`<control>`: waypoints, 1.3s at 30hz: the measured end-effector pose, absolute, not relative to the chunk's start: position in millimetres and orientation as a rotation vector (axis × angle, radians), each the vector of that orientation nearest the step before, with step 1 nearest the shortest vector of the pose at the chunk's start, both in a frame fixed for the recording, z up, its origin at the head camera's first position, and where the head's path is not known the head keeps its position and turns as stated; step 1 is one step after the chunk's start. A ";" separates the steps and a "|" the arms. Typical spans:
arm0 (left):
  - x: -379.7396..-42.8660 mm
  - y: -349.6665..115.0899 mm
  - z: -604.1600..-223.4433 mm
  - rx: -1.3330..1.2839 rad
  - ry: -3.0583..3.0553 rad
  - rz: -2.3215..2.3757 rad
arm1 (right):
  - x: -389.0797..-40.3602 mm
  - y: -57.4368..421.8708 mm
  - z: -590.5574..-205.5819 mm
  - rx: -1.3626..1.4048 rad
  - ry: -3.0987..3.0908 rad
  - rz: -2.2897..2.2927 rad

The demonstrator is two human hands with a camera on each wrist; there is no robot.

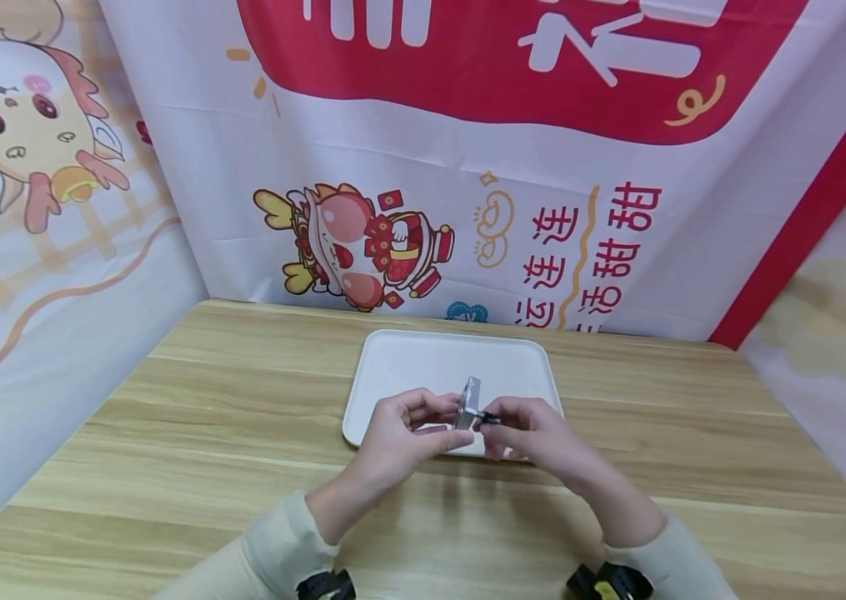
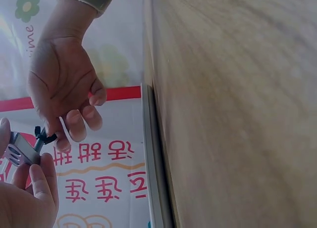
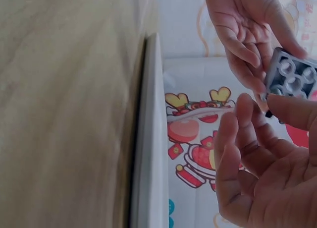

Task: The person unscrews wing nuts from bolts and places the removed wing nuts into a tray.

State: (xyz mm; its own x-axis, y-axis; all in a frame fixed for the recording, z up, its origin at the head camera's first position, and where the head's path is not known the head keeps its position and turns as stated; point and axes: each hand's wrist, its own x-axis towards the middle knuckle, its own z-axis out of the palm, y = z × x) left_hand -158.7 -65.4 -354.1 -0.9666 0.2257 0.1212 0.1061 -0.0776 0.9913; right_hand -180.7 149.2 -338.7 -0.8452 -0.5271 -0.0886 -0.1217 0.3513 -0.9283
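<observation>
A small grey metal block (image 1: pixel 469 400) is held up over the white tray (image 1: pixel 430 358). My left hand (image 1: pixel 411 432) grips it between thumb and fingers. Several round rings show on the face of the block (image 3: pixel 293 77) in the right wrist view. From its side sticks out a metal screw with a black wing-shaped head (image 2: pixel 43 136). My right hand (image 1: pixel 531 429) has thumb and index finger pinched at that black head, its other fingers loosely bent below. In the head view the right fingertips partly cover the screw.
The tray lies on a wood-grain table (image 1: pixel 242 400), close to the back edge. Behind it hangs a printed cloth (image 1: pixel 407 158) with red lettering and a cartoon figure. Another printed cloth (image 1: pixel 40 275) closes off the left side.
</observation>
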 end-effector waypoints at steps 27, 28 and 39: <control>-156.8 -65.7 -353.3 0.328 2.091 2.211 | -181.9 151.9 -335.5 -0.581 2.242 -1.562; -157.0 -65.6 -353.3 0.321 2.087 2.217 | -181.3 151.2 -335.1 -0.588 2.270 -1.566; -157.0 -65.8 -352.3 0.312 2.086 2.255 | -176.0 145.3 -331.5 -0.590 2.523 -1.547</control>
